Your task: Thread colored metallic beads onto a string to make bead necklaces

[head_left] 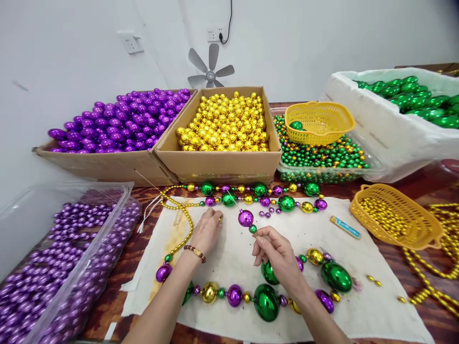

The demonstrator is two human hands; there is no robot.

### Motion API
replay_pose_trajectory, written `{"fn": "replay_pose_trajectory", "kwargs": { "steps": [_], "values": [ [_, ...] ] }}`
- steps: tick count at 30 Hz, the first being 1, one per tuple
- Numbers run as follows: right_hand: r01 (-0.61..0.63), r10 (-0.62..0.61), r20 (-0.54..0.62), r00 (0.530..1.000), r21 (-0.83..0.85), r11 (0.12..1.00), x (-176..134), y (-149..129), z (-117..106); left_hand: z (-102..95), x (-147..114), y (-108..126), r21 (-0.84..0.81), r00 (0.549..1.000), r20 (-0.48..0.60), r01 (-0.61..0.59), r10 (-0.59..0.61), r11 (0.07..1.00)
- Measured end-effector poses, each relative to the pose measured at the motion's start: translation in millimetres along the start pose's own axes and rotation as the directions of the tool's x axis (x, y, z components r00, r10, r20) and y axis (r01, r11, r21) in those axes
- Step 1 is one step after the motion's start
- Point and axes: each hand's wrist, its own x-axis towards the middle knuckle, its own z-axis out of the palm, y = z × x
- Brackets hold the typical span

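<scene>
Over cloth (229, 258) by the wall (304, 43), left hand (210, 228) curls, hold unclear; right hand (274, 248) pinches beaded strand (245, 218).

purple bead (245, 218), green bead (253, 229) beside, apparently touching

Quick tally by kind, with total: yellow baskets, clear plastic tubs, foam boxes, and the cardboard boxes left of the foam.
Yellow baskets: 2
Clear plastic tubs: 2
Foam box: 1
Cardboard boxes left of it: 2
Total: 7
</scene>
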Motion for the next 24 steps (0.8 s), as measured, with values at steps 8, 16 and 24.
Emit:
{"fn": "replay_pose_trajectory", "kwargs": {
  "steps": [8, 16, 24],
  "values": [
    [-0.015, 0.015, 0.018, 1.000, -0.011, 1.000, -1.8, 3.7, -2.1, -8.8, -0.8, 20.7, -0.200, 0.999, 0.004, 0.038, -0.038, 0.979],
    [0.002, 0.006, 0.087, 0.996, -0.089, 0.996, -11.4, 2.7, -4.8, -17.5, -18.5, 53.1, -0.882, 0.958, 0.177, 0.256, -0.224, 0.395],
    [0.045, -0.016, 0.131, 0.991, -0.224, 0.974, -14.4, -0.8, -3.4, -18.8, -21.3, 53.0, -0.911, 0.957, 0.186, 0.253, -0.223, 0.326]
  ]
}}
